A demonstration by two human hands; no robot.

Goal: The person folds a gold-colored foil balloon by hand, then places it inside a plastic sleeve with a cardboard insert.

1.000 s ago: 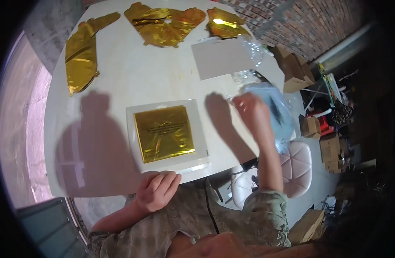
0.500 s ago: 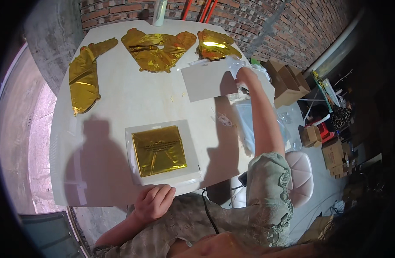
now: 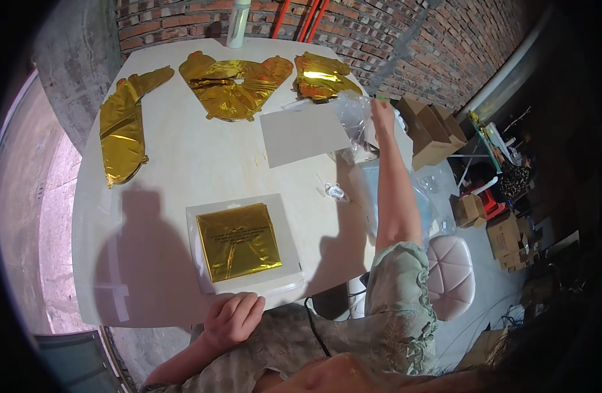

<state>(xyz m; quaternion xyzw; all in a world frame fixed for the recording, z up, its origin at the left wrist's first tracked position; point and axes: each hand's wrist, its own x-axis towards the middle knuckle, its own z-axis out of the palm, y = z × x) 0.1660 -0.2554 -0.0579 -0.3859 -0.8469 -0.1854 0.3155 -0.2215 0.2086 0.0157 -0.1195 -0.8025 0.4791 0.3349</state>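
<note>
My left hand (image 3: 234, 319) rests with curled fingers at the table's near edge; nothing shows in it. Just beyond it, a folded gold foil sheet (image 3: 240, 242) with printed text lies on a pale grey card in a stack of clear sleeves (image 3: 286, 275). My right hand (image 3: 381, 119) reaches to the far right, its fingers closed on crinkled clear plastic film (image 3: 353, 116). The film lies against a blank grey card (image 3: 304, 134). Below the right hand, a pile of bluish clear plastic bags (image 3: 367, 187) is partly covered by my forearm.
Flat gold foil balloons (image 3: 232, 85) lie along the far side, one long curved piece (image 3: 123, 131) at left. A small white string bundle (image 3: 335, 191) sits mid-table. A pale bottle (image 3: 238, 25) stands at the back. Cardboard boxes (image 3: 428, 134) and a padded stool (image 3: 450, 278) are at right.
My right hand has shifted slightly right and up, and the clear plastic at it now spreads wider beside the grey card. The left hand stays at the table edge. The whole view has shifted slightly.
</note>
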